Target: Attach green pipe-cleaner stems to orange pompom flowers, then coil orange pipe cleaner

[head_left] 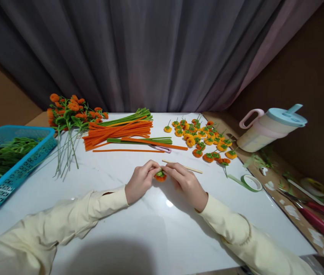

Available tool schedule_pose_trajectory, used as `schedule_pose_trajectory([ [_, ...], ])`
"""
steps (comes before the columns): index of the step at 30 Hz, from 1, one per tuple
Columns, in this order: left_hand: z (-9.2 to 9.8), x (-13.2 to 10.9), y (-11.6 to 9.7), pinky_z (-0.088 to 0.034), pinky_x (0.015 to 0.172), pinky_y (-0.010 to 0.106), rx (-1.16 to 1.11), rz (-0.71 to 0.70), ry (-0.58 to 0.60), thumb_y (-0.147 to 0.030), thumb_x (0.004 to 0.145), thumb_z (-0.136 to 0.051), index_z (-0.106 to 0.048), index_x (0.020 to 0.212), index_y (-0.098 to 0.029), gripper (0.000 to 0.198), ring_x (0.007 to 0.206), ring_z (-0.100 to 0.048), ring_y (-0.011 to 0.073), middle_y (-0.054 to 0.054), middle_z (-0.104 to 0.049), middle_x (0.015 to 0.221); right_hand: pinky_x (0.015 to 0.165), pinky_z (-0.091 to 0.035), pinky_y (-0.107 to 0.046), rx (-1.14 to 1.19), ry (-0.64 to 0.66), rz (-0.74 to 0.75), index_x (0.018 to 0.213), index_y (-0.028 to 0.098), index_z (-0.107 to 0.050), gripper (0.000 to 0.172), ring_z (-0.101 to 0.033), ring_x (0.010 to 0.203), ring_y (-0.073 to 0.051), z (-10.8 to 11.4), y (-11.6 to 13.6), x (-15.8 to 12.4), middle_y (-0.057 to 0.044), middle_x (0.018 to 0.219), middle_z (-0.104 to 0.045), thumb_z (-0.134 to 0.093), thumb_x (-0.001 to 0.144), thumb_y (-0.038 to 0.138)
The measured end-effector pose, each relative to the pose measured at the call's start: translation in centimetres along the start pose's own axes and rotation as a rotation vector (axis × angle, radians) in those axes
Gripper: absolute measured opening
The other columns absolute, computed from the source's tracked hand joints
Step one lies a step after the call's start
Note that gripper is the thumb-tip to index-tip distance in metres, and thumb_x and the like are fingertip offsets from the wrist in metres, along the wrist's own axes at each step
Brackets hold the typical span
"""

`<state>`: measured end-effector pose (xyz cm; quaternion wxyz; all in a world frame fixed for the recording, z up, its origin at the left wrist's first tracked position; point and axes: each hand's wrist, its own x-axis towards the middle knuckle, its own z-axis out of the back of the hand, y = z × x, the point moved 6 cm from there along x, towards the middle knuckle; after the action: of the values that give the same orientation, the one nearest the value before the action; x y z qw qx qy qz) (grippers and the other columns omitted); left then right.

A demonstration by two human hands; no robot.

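Note:
Between my two hands is a small orange pipe-cleaner flower (160, 177) with its green base turned upward, just above the white tabletop. My left hand (141, 179) pinches it from the left, thumb and forefinger at the green part. From the right, my right hand (186, 183) grips the same flower with its fingertips; the lower fingers are partly hidden. A thin wooden stick (186, 167) lies just beyond my right hand. Behind the hands are orange pipe cleaners (119, 131), green pipe cleaners (139, 115) and a small pink cutter (162, 149).
Finished orange and yellow flower heads (190, 141) cover the back right. A roll of green tape (252, 183), a tumbler (268, 126) and red-handled pliers (319, 221) are at the right. On the left stand a blue basket (33, 160) of green leaves and a bunch of orange flowers (73, 109).

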<state>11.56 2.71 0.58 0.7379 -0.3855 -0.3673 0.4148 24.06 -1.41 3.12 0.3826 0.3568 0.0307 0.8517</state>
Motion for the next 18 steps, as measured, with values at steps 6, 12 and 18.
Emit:
schedule_pose_trajectory([
  [6, -0.37, -0.07, 0.55, -0.039, 0.053, 0.019, -0.096, 0.105, 0.036, -0.027, 0.084, -0.044, -0.05, 0.078, -0.018, 0.012, 0.055, -0.053, 0.0103, -0.004, -0.057, 0.061, 0.07, -0.053, -0.03, 0.061, -0.068, -0.035, 0.103, 0.018, -0.058, 0.025, -0.06, 0.086, -0.018, 0.35, -0.08, -0.02, -0.009, 0.091, -0.061, -0.04, 0.089, 0.008],
  [12, -0.51, -0.17, 0.94, -0.039, 0.052, 0.019, -0.104, 0.114, 0.029, -0.024, 0.083, -0.044, -0.05, 0.078, -0.018, 0.01, 0.055, -0.053, 0.0103, -0.004, -0.057, 0.059, 0.065, -0.053, -0.028, 0.067, -0.123, -0.095, 0.101, 0.019, -0.062, 0.022, -0.061, 0.079, -0.017, 0.34, -0.28, -0.44, -0.008, 0.086, -0.062, -0.046, 0.089, 0.01],
  [18, -0.4, -0.18, 0.91, -0.041, 0.053, 0.019, -0.144, 0.116, 0.012, -0.023, 0.082, -0.045, -0.049, 0.076, -0.018, 0.009, 0.056, -0.056, 0.0104, -0.004, -0.058, 0.06, 0.064, -0.052, -0.028, 0.089, -0.109, -0.098, 0.102, 0.018, -0.062, 0.023, -0.06, 0.078, -0.017, 0.01, -0.42, -0.69, -0.008, 0.085, -0.063, -0.047, 0.088, 0.009],
])
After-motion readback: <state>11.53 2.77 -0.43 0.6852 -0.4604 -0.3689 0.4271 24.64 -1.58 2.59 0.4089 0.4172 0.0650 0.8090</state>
